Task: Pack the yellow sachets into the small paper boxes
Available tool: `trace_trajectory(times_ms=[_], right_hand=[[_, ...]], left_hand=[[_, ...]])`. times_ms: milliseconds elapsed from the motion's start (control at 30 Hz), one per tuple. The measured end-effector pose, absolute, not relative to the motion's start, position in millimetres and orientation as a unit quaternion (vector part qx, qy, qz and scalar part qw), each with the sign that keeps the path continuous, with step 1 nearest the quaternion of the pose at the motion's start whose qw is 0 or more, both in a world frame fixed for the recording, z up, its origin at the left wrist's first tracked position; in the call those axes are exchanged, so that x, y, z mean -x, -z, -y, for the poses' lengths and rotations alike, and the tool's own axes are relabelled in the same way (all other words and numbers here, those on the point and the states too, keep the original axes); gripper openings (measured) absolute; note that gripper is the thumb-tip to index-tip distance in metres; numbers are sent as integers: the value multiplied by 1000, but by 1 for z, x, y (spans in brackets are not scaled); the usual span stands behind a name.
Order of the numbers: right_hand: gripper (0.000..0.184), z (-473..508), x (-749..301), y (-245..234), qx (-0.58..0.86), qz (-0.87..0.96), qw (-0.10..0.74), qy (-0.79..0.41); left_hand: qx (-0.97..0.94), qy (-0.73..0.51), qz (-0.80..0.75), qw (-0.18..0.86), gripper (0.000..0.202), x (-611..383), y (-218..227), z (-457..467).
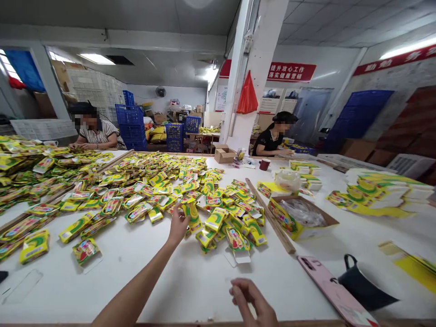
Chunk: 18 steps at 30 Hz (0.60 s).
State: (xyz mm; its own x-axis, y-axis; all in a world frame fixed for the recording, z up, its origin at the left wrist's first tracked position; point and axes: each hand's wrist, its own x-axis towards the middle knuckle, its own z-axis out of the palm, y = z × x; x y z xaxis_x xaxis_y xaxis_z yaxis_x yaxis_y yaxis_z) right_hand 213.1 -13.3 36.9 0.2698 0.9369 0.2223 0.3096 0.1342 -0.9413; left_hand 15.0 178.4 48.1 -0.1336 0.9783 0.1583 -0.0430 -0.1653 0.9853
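Two bare hands, well apart, over a white table [129, 281]. Left hand [179, 225] reached out to the near edge of a heap of yellow-green boxes [153, 181]; its fingertips touched one box [193, 217], tilted, at the front of the heap. Could not tell if the fingers were clamped on it or just resting there. Right hand [254, 302] hung low by the near table edge, fingers loosely bent, thumb a little off from them, phone to its right.

Open-flap box [237, 240] lay at the heap's front, between the hands and farther out than the right one; another loose box [85, 250], flap open too, lay to the left. A wooden strip [270, 215] bounded the heap on the right. Past it: an open carton [289, 225] with clear plastic bags inside, then stacked printed cardboard [374, 193] farther right. Pink phone [335, 290] lay just beside a dark mug [366, 286], near right corner. Small brown carton [224, 154] and maroon cup [264, 164] stood toward the far edge. Across the table, one person in a striped top [102, 134] sat left, another in black [269, 138] right. Red bag [248, 95] hung on the pillar.
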Motion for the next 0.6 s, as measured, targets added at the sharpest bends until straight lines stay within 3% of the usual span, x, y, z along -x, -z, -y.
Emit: trace_trajectory(times_ms=[200, 367, 600], right_hand=[[46, -34, -151, -57, 479, 514, 561, -439], [43, -48, -108, -57, 442, 556, 462, -531], [38, -42, -120, -53, 504, 678, 347, -407]], left_hand=[[-564, -497, -423, 507, 52, 31, -47, -63], [-574, -450, -459, 507, 62, 50, -41, -17], [-572, -423, -465, 526, 55, 51, -36, -9]])
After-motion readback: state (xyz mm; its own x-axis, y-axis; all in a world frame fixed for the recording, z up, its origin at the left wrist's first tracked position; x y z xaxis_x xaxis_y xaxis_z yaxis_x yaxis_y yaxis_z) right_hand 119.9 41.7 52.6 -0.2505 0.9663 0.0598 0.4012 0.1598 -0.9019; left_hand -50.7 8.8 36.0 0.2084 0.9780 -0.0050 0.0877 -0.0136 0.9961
